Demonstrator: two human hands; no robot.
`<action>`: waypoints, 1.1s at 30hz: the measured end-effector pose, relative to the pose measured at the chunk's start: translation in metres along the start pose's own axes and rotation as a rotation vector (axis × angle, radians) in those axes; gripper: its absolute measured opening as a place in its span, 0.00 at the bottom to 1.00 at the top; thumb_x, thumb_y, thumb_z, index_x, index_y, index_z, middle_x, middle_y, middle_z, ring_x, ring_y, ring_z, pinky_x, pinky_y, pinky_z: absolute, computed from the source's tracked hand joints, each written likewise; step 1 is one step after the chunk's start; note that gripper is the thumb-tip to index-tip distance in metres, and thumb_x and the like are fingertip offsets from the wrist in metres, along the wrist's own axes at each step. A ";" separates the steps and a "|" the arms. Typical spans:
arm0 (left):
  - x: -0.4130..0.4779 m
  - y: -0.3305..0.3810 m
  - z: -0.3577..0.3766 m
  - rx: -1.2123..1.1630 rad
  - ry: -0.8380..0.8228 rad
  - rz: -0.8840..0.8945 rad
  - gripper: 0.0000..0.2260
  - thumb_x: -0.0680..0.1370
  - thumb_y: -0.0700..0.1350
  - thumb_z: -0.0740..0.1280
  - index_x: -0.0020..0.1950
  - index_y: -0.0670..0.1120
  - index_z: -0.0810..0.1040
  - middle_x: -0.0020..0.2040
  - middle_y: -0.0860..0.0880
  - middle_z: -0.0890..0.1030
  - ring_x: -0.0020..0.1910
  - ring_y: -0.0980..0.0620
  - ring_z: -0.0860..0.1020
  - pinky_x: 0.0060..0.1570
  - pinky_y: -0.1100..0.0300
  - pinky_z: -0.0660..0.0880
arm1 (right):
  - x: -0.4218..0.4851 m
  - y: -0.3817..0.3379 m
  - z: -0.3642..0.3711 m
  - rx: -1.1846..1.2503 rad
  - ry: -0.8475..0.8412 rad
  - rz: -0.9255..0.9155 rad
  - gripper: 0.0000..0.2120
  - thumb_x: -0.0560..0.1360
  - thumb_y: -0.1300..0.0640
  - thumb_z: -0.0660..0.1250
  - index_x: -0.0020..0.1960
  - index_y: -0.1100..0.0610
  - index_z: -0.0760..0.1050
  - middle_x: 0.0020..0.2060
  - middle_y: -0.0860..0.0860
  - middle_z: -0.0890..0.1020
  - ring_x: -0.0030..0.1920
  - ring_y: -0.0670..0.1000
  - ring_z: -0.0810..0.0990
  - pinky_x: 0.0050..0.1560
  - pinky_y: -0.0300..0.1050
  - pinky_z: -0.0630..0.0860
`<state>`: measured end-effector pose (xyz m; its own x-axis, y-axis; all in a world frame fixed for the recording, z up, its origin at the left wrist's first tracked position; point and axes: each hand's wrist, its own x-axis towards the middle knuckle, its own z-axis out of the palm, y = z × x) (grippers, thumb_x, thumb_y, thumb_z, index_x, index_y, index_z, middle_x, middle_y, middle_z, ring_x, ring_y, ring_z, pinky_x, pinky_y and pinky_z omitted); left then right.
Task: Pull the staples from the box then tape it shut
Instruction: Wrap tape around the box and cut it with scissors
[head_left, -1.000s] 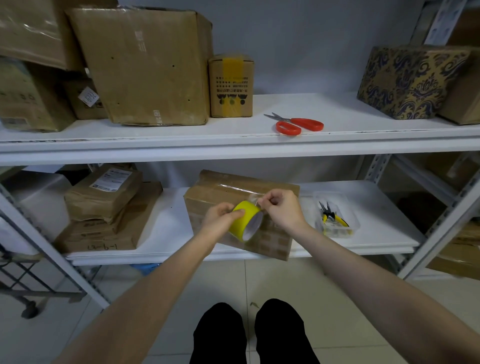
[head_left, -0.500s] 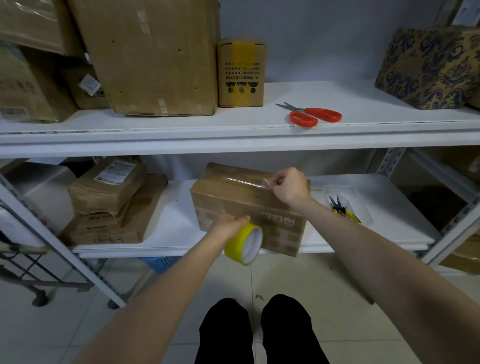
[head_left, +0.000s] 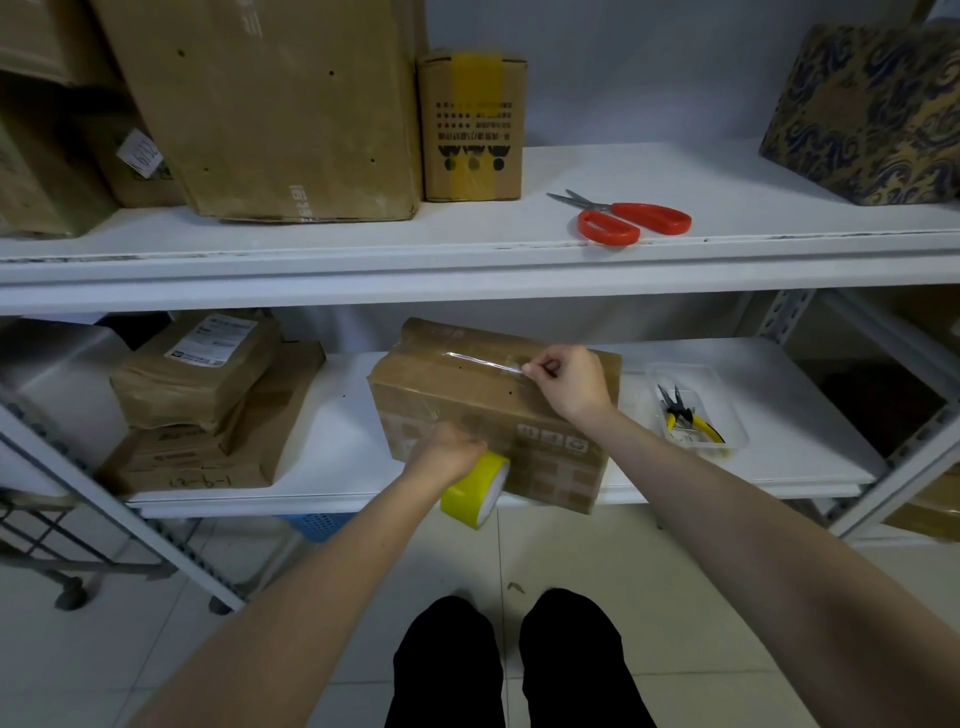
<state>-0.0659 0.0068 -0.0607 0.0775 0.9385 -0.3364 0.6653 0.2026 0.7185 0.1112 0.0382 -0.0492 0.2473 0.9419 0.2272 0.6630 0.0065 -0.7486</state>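
A brown cardboard box (head_left: 467, 384) lies on the lower white shelf (head_left: 332, 441), its front overhanging the shelf edge. My left hand (head_left: 445, 451) grips a yellow tape roll (head_left: 475, 491) low against the box's front face. My right hand (head_left: 566, 378) pinches the free end of the clear tape on the box's top. A shiny strip of tape (head_left: 478, 359) runs along the top toward my right fingers. Clear tape also stretches down the front face to the roll.
Red-handled scissors (head_left: 631, 221) lie on the upper shelf beside a small taped carton (head_left: 472, 124) and a large box (head_left: 270, 104). A clear tray (head_left: 727, 415) with yellow-handled pliers (head_left: 685, 418) sits right of the box. Wrapped parcels (head_left: 202, 395) are stacked on the left.
My left hand has pulled the roll down from the box's top to its front face, drawing tape out. My right hand has moved the tape end onto the top and holds it there.
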 end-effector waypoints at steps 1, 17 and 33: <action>-0.002 0.002 -0.001 0.022 -0.006 -0.011 0.13 0.71 0.49 0.66 0.50 0.45 0.82 0.54 0.41 0.82 0.57 0.41 0.78 0.58 0.51 0.75 | 0.001 0.001 0.001 0.001 0.004 0.006 0.06 0.73 0.53 0.72 0.41 0.55 0.83 0.36 0.50 0.82 0.40 0.46 0.77 0.43 0.43 0.75; -0.014 0.040 0.005 0.763 0.135 0.491 0.24 0.70 0.37 0.61 0.65 0.50 0.72 0.67 0.53 0.72 0.75 0.48 0.52 0.75 0.42 0.47 | 0.000 0.002 0.003 -0.035 -0.007 -0.008 0.05 0.71 0.54 0.73 0.40 0.56 0.83 0.38 0.52 0.84 0.39 0.47 0.79 0.42 0.42 0.76; -0.008 0.051 -0.002 0.720 0.020 0.444 0.19 0.70 0.37 0.61 0.60 0.49 0.74 0.60 0.49 0.77 0.67 0.44 0.61 0.70 0.43 0.59 | -0.010 -0.018 -0.011 -0.762 -0.082 -0.277 0.15 0.74 0.48 0.63 0.53 0.56 0.80 0.54 0.57 0.75 0.58 0.59 0.73 0.49 0.47 0.71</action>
<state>-0.0334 0.0104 -0.0202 0.4345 0.8952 -0.0987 0.8876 -0.4071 0.2155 0.1045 0.0253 -0.0312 -0.0291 0.9616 0.2731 0.9986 0.0403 -0.0356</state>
